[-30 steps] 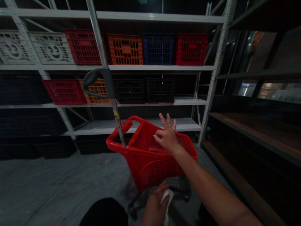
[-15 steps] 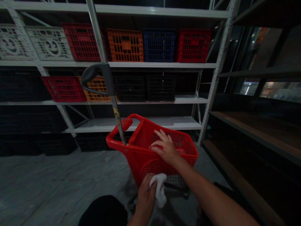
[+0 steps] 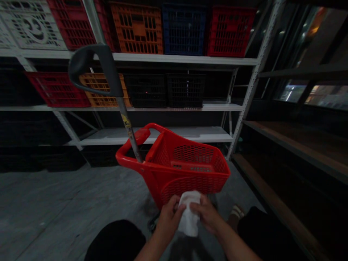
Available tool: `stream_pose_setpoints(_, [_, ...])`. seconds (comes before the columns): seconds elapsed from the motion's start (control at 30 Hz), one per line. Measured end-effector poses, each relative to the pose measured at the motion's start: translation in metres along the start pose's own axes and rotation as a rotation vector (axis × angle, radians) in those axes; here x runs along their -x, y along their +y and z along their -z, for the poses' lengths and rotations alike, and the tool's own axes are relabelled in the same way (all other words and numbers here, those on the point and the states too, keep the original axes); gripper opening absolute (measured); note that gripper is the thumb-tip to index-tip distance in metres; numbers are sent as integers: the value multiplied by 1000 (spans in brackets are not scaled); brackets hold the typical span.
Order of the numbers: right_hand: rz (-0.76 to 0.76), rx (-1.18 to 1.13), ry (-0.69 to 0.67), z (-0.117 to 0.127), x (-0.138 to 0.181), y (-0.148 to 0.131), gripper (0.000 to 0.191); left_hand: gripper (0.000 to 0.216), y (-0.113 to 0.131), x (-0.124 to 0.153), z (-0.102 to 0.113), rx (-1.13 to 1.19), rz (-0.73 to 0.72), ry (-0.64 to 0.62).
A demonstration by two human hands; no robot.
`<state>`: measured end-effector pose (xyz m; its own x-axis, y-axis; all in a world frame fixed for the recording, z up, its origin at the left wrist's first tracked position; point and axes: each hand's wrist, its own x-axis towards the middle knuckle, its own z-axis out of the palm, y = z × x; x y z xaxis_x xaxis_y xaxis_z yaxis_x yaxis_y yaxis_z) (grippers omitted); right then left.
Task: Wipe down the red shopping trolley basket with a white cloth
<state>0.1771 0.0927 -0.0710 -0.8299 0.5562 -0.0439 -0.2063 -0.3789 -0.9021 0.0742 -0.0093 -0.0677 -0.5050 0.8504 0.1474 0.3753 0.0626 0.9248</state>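
Note:
A white cloth (image 3: 189,217) hangs between my two hands, low in front of the red shopping cart (image 3: 174,174). My left hand (image 3: 171,214) pinches the cloth's left side between thumb and fingers. On the opposite edge, my right hand (image 3: 206,211) grips it the same way, fingers closed. The cart's basket has perforated walls, and its floor shows through the open top. A metal pole with a dark grey grip handle (image 3: 107,70) rises at the cart's handle end, tilted to the left.
White shelving (image 3: 182,59) stands behind the cart, holding an orange crate (image 3: 137,29), a blue crate (image 3: 184,30) and several other crates. Dark shelves with wooden edges (image 3: 293,145) run along the right. My knees frame the grey floor (image 3: 54,203) below.
My right hand has come down from over the cart's basket and taken hold of the cloth beside my left hand. The cloth is now spread between both hands. The view has tipped downward and closer.

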Motion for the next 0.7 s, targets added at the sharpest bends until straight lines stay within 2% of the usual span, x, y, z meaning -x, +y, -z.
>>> stream_pose_setpoints(0.1, [7,1,98,1,-8,7,41,25,-1,-8,11,-104,-7,83])
stream_pose_setpoints(0.17, [93,137,207,5,-19,-2,34,23,-1,-15,32,-217,-46,251])
stream_pose_setpoints(0.23, [261,377,268,11,-33,-24,22,23,2,-24,62,-336,-151,480])
stream_pose_setpoints(0.3, [496,650,274,13,-48,-54,15,30,7,-35,96,-494,-309,703])
stream_pose_setpoints(0.37, [721,885,247,8,-65,-78,23,42,13,-50,126,-650,-407,878])
stream_pose_setpoints(0.4, [800,990,222,2,-74,-85,29,48,16,-57,138,-724,-433,922])
stream_pose_setpoints(0.47, [855,1173,166,-17,-92,-85,40,50,21,-74,153,-878,-429,899])
stream_pose_setpoints(0.57, [770,1351,24,-54,-115,-60,51,34,21,-95,157,-1046,-328,806])
stream_pose_setpoints(0.63, [763,1355,-68,-77,-124,-39,57,33,18,-103,153,-1090,-276,811])
stream_pose_setpoints(0.7, [800,1301,-103,-89,-128,-25,62,35,15,-107,149,-1121,-258,829])
